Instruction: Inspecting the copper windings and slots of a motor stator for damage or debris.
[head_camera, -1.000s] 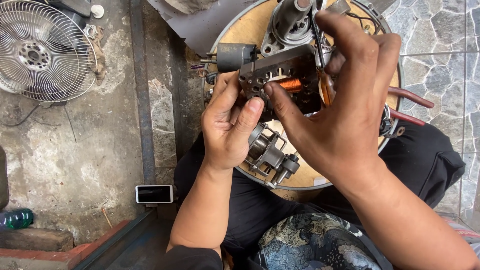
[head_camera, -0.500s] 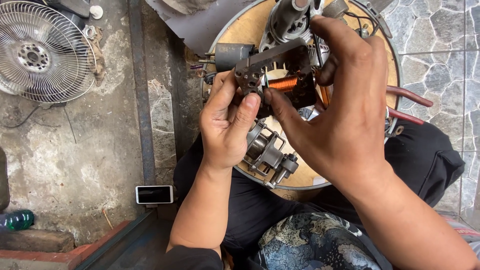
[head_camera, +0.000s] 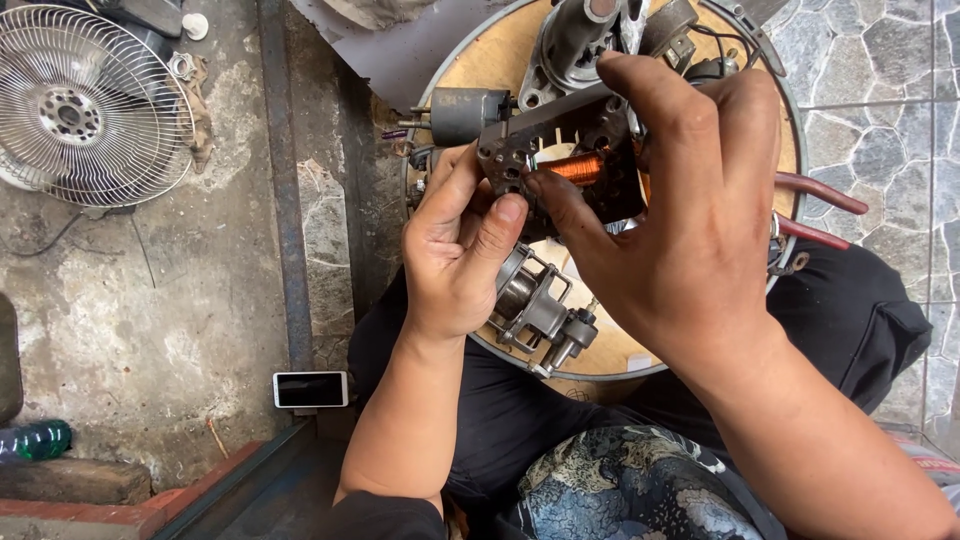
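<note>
Dark, flat-sided motor stator (head_camera: 560, 160) with a bright copper coil showing through its middle, screw holes at the near corner. Held above the round wooden tabletop (head_camera: 480, 60), toward twelve o'clock of the view. Pinched at its nine o'clock corner by the left hand (head_camera: 460, 250), thumb and fingers pressed together on it. Clasped from three o'clock by the right hand (head_camera: 690, 230), grip wrapped over it. Since half a second ago, hardly shifted; same hold.
</note>
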